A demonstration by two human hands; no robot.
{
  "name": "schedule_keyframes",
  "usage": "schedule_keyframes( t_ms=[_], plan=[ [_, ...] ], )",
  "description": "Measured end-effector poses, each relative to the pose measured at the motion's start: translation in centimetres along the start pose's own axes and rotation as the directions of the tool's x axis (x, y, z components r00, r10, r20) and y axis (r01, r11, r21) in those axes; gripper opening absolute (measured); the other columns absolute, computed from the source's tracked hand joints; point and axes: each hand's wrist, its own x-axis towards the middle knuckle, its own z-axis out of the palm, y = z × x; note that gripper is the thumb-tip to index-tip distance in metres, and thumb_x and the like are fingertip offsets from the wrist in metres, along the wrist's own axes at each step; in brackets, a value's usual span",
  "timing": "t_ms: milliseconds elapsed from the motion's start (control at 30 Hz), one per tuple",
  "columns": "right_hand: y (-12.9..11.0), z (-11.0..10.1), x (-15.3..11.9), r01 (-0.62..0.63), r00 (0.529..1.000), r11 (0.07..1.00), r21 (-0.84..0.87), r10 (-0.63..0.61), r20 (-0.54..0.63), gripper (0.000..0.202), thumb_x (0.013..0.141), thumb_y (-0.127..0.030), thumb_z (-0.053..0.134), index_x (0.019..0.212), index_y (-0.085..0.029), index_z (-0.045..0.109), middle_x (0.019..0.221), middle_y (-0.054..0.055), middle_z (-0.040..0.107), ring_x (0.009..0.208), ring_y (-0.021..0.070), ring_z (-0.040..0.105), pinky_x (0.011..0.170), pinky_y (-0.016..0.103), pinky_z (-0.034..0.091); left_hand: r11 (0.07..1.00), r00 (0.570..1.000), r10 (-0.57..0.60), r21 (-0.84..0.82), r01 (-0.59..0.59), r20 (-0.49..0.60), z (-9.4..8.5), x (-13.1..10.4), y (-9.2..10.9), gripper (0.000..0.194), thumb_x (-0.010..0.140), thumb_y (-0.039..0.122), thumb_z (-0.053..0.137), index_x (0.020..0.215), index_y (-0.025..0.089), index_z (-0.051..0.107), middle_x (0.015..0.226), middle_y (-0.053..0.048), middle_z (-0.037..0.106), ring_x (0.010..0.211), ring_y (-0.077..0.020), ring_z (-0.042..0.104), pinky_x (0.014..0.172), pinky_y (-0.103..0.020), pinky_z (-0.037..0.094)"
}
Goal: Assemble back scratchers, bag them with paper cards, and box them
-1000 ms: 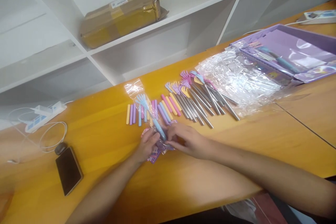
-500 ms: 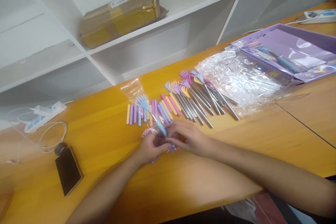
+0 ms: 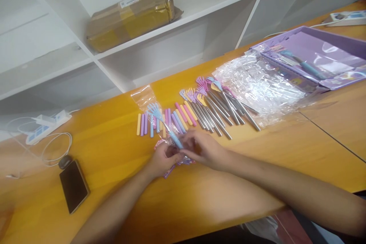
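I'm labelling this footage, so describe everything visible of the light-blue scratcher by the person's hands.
The light-blue scratcher has a splayed, finger-like head, a slim silvery shaft and a light-blue handle; head and handle look plastic. It seems to be inside a clear bag, slanting with its head away from the person. The left hand and right hand meet around the handle's near end, partly hiding it; each one's exact grip is unclear.
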Motion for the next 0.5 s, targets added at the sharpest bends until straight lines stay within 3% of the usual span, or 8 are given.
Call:
schedule_keyframes(
  t_ms=[100,233,367,500],
  plan=[
    [-0.1,-0.2,0.1,-0.122,0.993,0.992,0.040,0.121,0.012,0.031,0.098,-0.035,0.077,0.106,-0.023,0.050,0.087,-0.003,0.056,0.065,0.0110,0.051,0.059,0.023,0.040,1.000,0.998,0.023,0.022,-0.022,-0.053,-0.2,0.0,-0.1,0.051,0.089,0.043,0.089,0.129,0.017,0.073,0.117,-0.012,0.079,0.104,-0.0235,0.075,0.094,-0.035,0.062],
    [-0.5,-0.6,0.4,-0.238,0.964,0.967,0.094,0.224,0.141,0.029,0.100,-0.039,0.073,0.096,-0.021,0.051,0.079,-0.003,0.058,0.063,0.0102,0.050,0.057,0.022,0.037,0.999,0.999,0.009,0.054,-0.007,-0.040,-0.4,-0.1,-0.3,0.057,0.091,0.044,0.086,0.140,0.020,0.071,0.129,-0.013,0.077,0.115,-0.0267,0.074,0.101,-0.039,0.061],
    [-0.7,-0.9,0.6,-0.230,0.938,0.964,0.137,0.182,0.296,0.038,0.106,-0.047,0.065,0.083,-0.018,0.059,0.074,-0.001,0.062,0.065,0.0112,0.052,0.062,0.023,0.038,0.994,1.000,0.006,0.110,-0.006,0.006,-0.4,-0.3,-0.3,0.056,0.093,0.047,0.084,0.140,0.020,0.072,0.132,-0.014,0.075,0.116,-0.0277,0.073,0.097,-0.037,0.062],
    [-0.7,-1.1,0.7,-0.235,0.911,0.943,0.235,0.129,0.393,0.041,0.111,-0.050,0.057,0.095,-0.015,0.071,0.083,0.003,0.070,0.071,0.0129,0.057,0.069,0.025,0.043,0.992,0.998,-0.047,0.117,0.041,0.048,-0.3,-0.6,0.0,0.067,0.094,0.050,0.082,0.151,0.020,0.064,0.127,-0.016,0.076,0.103,-0.0252,0.074,0.086,-0.033,0.062]
  ],
)
